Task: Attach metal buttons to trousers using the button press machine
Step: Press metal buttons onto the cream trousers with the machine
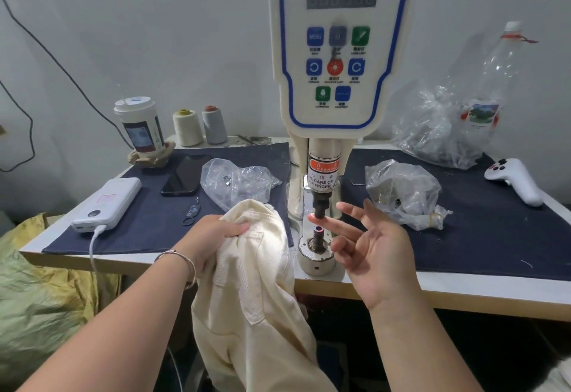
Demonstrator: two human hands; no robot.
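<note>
At the table's [463, 286] near edge, a person's left hand [213, 234] grips a bunched fold of cream trousers [247, 293], the rest hanging off the front, apparently keeping the cloth ready to slide over the die. The right hand [370, 255] is spread, fingers apart and holding nothing that shows, one fingertip [318, 221] reaching between the punch [319, 208] and the lower die [318, 235], probably seating a button part; whether one is loaded cannot be told. That finger sits right where the warning label [323, 172] cautions. Just behind, plastic bags [234, 181] lie on either side of the press [336, 61], within reach, likely holding buttons. Farther back stand a phone [185, 175], a power bank [108, 203], thread cones [187, 127], a cup [139, 126] and a bottle [494, 82].
</note>
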